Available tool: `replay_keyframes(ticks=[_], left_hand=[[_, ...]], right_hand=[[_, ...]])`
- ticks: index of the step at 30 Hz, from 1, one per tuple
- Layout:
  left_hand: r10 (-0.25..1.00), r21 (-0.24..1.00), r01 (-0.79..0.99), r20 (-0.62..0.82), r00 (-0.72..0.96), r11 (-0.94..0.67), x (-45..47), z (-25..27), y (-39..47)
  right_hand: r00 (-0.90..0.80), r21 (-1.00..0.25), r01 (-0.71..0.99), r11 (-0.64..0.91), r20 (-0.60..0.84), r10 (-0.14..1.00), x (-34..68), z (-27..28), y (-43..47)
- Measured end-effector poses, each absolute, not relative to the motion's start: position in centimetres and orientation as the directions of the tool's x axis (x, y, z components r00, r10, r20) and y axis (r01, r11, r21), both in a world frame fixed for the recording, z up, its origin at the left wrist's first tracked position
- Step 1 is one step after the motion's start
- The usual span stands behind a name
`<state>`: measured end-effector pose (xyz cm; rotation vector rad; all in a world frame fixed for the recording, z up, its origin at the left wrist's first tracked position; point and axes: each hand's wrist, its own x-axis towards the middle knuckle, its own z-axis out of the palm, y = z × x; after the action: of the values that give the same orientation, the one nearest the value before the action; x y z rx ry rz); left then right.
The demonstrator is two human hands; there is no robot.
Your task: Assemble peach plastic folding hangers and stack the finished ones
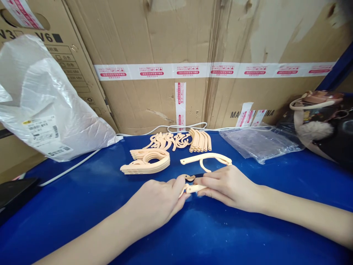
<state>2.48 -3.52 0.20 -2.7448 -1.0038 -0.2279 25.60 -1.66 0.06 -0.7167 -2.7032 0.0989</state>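
Note:
Close together over the blue table (176, 235), my left hand (157, 200) and my right hand (231, 186) are closed on a beige plastic folding hanger (193, 188). My left fingers pinch its jointed end, while my right fingers grip the arm from the other side. A small curved beige piece (189, 178) with a dark edge shows between my fingertips; my fingers hide the rest. Just beyond my right hand lies another folding hanger (205, 158), opened out, its end partly behind my knuckles. A stack of beige hangers (146, 167) sits beyond my left hand.
Farther back are loose curved hooks (165, 140) and a row of beige hanger arms (200, 140). A white plastic bag (52, 99) stands left, a dark device (16, 195) below it. At right lie a clear plastic bag (260, 143) and a dark handbag (331, 132). Cardboard boxes (151, 99) wall the back.

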Motion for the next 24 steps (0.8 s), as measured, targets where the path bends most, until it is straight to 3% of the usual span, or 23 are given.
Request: replay_keyframes(ticks=[6, 9, 12, 18, 24], left_hand=[[0.643, -0.123, 0.659, 0.147, 0.751, -0.742, 2.54, 0.36, -3.66], [0.6, -0.156, 0.634, 0.215, 0.77, -0.758, 2.46, 0.02, -3.48], [0.537, -0.246, 0.61, 0.307, 0.786, -0.753, 2.36, -0.39, -3.34], [0.455, -0.492, 0.578, 0.356, 0.816, -0.651, 2.56, -0.37, -3.67], [0.408, -0.412, 0.592, 0.452, 0.793, -0.693, 2.6, 0.06, -3.86]], right_hand=[[-0.813, -0.149, 0.471, 0.869, 0.308, 0.494, 25.42, 0.06, -1.67], [-0.812, -0.184, 0.467, 0.865, 0.297, 0.502, 25.4, 0.14, -1.7], [-0.811, -0.22, 0.467, 0.856, 0.279, 0.514, 25.42, 0.27, -1.72], [-0.8, -0.29, 0.477, 0.83, 0.248, 0.547, 25.3, 0.47, -1.77], [-0.799, -0.25, 0.493, 0.833, 0.248, 0.547, 25.43, 0.26, -1.79]])
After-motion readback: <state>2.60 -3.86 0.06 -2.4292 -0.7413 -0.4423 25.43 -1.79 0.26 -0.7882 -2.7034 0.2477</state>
